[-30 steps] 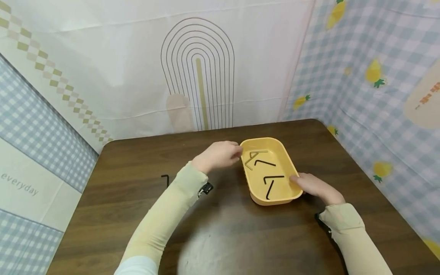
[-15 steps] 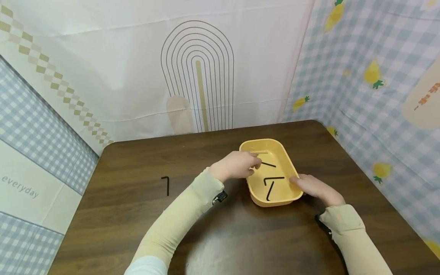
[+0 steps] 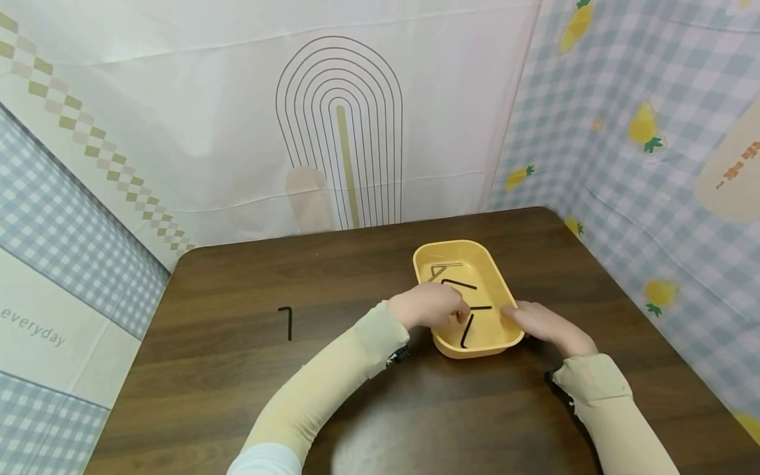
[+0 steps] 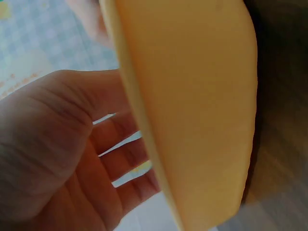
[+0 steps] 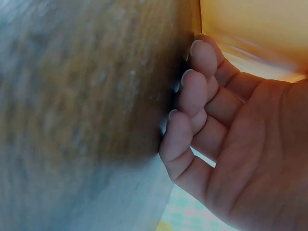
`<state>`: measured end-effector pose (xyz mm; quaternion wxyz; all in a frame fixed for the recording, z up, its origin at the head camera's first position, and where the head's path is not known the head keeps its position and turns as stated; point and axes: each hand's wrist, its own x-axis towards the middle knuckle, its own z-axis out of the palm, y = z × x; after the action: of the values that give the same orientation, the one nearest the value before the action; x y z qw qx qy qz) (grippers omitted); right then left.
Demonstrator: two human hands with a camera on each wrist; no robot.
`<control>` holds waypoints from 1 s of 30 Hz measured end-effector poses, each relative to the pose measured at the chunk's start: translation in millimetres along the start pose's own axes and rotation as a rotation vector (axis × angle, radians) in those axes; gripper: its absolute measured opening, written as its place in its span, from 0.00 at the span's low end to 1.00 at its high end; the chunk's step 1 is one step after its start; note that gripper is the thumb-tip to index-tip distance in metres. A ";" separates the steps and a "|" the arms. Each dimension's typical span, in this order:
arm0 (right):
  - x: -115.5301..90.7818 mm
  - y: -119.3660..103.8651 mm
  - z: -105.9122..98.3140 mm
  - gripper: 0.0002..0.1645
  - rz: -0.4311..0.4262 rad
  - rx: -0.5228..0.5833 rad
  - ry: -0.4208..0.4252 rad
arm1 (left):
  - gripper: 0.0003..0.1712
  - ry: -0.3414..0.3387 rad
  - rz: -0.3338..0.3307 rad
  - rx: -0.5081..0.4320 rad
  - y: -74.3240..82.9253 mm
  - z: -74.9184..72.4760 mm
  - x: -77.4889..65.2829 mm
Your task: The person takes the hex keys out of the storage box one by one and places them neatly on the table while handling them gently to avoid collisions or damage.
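A yellow plastic tray (image 3: 503, 284) stands on the table with several L-shaped hex keys inside. My left hand (image 3: 430, 305) reaches over its left side, fingers down at a black hex key (image 3: 481, 308) whose short end they cover. In the left wrist view the tray wall hides my left fingertips (image 4: 77, 144). With the thumb inside the rim and the fingers outside, my right hand (image 3: 549, 325) grips the tray's right edge. Other black hex keys (image 3: 467, 331) lie near the left hand, and brass-coloured hex keys (image 3: 446, 265) toward the tray's far end.
One black hex key (image 3: 289, 323) lies alone on the dark wooden table (image 3: 225, 369), left of the tray. Behind the table hangs a white printed cloth (image 3: 225, 132), and a blue checked cloth (image 3: 671, 198) covers the right side.
My left hand has moved from the tray's left rim into the tray, then nearer along it to the black hex key. My right hand and the tray have stayed put.
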<state>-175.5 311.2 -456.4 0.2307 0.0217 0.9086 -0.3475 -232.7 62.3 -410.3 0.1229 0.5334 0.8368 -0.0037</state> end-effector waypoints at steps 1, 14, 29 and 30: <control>-0.3 -0.1 -0.3 0.30 0.002 -0.001 0.000 | 0.13 -0.012 0.005 -0.004 1.5 1.6 2.0; 2.7 3.0 0.5 0.27 -0.035 0.012 -0.002 | 0.10 -0.077 0.069 0.001 12.0 18.4 15.5; 2.2 1.2 1.2 0.26 -0.044 0.001 0.001 | 0.12 -0.098 0.158 0.040 25.7 27.5 27.8; 2.4 1.8 1.2 0.26 -0.050 -0.001 0.000 | 0.12 -0.101 0.161 0.032 25.9 28.1 28.2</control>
<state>-176.9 311.6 -459.4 0.2219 -0.0011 0.9091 -0.3525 -215.2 94.8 -440.3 0.1565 0.6000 0.7838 -0.0339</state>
